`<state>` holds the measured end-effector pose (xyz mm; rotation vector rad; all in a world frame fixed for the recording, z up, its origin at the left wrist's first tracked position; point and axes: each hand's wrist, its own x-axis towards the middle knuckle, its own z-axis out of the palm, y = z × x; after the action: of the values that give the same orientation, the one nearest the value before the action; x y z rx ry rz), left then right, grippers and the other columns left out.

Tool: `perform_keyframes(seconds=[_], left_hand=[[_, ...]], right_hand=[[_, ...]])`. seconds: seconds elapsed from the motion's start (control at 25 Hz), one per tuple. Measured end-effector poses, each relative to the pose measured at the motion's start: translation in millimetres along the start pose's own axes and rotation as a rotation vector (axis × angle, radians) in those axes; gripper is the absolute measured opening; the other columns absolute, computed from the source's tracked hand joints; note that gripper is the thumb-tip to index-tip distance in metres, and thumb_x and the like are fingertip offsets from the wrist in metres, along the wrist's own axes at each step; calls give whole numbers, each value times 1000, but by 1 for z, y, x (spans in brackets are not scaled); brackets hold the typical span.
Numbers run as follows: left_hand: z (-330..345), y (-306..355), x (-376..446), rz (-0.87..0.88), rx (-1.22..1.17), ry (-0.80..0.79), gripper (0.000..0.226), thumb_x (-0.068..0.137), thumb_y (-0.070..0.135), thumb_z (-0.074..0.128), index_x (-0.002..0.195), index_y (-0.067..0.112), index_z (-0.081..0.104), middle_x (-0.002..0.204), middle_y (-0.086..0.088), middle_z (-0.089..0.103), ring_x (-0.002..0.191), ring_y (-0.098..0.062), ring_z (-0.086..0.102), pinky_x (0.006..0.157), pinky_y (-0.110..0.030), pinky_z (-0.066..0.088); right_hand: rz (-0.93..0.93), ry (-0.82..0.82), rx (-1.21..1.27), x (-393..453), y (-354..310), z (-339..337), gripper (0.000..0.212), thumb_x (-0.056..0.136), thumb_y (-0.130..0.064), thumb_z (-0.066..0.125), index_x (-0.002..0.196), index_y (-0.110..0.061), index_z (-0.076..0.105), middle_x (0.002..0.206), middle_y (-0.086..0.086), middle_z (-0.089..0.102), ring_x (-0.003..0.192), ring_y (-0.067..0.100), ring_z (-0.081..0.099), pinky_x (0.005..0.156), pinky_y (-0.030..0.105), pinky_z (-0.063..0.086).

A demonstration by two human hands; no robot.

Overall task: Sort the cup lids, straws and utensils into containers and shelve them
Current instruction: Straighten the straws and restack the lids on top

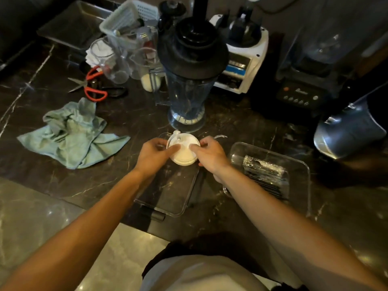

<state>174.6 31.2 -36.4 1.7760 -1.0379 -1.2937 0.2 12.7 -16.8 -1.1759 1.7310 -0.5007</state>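
Both hands' fingers [176, 148] – curled – grip white lids [182, 151].

script on the blender base [298, 95] seems illegible.

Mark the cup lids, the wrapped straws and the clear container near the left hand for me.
cup lids [182, 153]: head view, on the white top face between the thumbs.
wrapped straws [265, 172]: head view, mid bundle.
clear container [168, 194]: head view, on its bare floor.

head view, looking steeply down
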Motion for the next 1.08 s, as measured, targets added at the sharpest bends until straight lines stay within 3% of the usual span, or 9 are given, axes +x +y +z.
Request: perform_keyframes(seconds=[0.16,0.36,0.48,0.56,0.68,0.88,1.0,1.08], left_hand=[[30,55,-18,94,-52,-74,23,87,21,79,105,8,72,88,-5,75,69,-7,71,60,-20,57],[122,92,-32,194,38,-301,25,85,29,82,101,13,71,84,-10,77,75,-21,74,69,-36,60],[189,92,-46,125,65,-422,26,86,27,82,100,15,64,89,-15,76,73,-19,75,70,-38,65],[220,86,-50,63,104,-458,25,85,29,82,96,19,62,91,-15,77,79,-24,77,75,-43,65],[243,75,-49,1,204,-515,20,87,31,80,88,24,61,92,-16,77,92,-32,76,84,-47,62],[249,58,-42,-92,276,-621,27,92,28,75,111,10,69,93,-9,77,90,-21,76,84,-34,63],[244,59,-41,-59,368,-627,11,92,28,74,90,20,66,94,-14,77,89,-23,76,82,-38,62],[237,60,-37,-22,477,-640,12,91,27,73,91,17,67,94,-16,77,87,-26,76,82,-42,61]], right_hand=[[-60,73,141,-21,-5,-62,24,91,-34,70,105,-17,61,102,4,70,94,20,67,82,42,57],[-48,217,165,-41,37,-167,19,93,-31,69,105,-17,69,98,2,73,91,16,69,75,32,53],[1,311,73,-47,76,-204,14,97,-27,64,107,-17,65,93,-7,67,81,4,62,62,16,46],[32,360,-24,-48,97,-218,20,98,-23,63,117,-18,62,99,-4,65,79,2,58,63,17,45],[79,317,-241,-45,125,-227,28,98,-26,60,122,-13,61,110,6,68,97,23,66,77,33,49],[46,204,-603,-40,138,-211,43,99,-34,56,133,-8,51,127,14,65,111,34,66,87,40,52],[119,122,-540,-31,139,-212,43,94,-38,60,127,-10,53,120,11,67,109,32,66,81,35,49],[171,55,-399,-27,137,-211,38,91,-37,65,121,-15,56,113,4,69,101,24,66,76,32,50]])
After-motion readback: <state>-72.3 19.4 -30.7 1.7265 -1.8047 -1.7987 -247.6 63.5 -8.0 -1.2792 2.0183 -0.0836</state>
